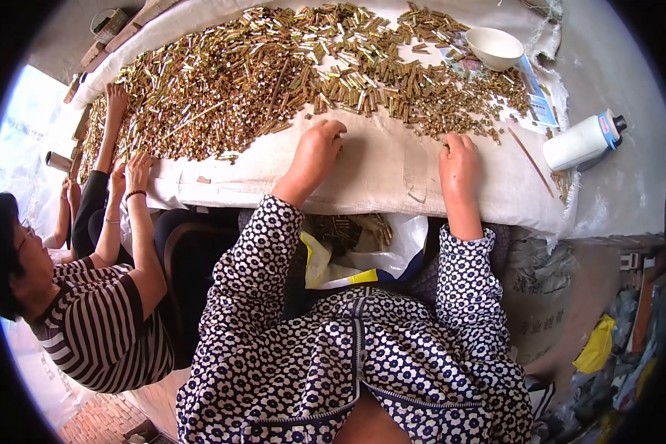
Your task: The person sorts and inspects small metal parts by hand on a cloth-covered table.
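A wide heap of small brass-coloured metal pieces (207,96) covers the far part of a cloth-covered table (377,166). Some are longer narrow strips (362,92), and tiny loose bits (451,111) lie along the near right edge. My left hand (320,157) rests over the cloth just in front of the heap, its fingers curled in. Over the cloth near the tiny bits is my right hand (460,164), also with bent fingers. Whatever either hand pinches is too small or hidden to make out.
A white bowl (496,49) sits at the back right, with a white bottle (581,142) and a thin stick (530,163) nearer. An opened plastic bag (403,248) with brass-coloured pieces lies below the table edge. A person in a striped shirt (103,325) works at the left.
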The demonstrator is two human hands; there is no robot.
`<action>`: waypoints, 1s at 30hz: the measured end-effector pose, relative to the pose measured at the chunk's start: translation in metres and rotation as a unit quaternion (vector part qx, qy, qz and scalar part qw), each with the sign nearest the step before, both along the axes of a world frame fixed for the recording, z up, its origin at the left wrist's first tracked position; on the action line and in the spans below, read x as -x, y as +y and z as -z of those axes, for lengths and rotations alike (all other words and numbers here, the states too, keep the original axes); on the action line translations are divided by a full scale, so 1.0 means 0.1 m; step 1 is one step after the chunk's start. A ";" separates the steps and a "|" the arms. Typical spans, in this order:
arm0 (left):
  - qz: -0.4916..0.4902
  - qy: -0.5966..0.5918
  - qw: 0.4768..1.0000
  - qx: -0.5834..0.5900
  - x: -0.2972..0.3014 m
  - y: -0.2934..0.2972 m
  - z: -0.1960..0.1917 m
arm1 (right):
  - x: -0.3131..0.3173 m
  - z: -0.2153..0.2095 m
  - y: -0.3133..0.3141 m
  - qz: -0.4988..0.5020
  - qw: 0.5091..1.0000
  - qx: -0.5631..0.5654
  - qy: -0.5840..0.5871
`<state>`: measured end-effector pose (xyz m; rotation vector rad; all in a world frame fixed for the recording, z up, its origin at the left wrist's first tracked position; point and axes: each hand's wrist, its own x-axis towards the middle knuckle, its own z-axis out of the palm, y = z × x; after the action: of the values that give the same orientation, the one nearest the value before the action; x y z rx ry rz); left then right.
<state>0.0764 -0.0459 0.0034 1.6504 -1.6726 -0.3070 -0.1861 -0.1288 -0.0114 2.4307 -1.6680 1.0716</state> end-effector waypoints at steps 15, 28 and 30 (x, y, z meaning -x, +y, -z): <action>-0.011 0.545 0.835 -0.079 0.28 0.40 -0.09 | -0.05 0.18 0.07 -0.070 0.997 0.026 -0.008; -0.010 0.611 0.788 -0.066 0.45 0.48 -0.04 | -0.42 0.11 0.50 -0.262 0.864 -0.288 -0.320; -0.009 0.615 0.786 -0.067 0.47 0.49 -0.03 | -0.46 -0.06 0.61 -0.274 0.849 -0.298 -0.339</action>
<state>0.0295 0.0028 0.0067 1.0521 -0.6092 -1.2049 -0.1397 -0.0680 -0.0051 3.3436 -1.6590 1.9182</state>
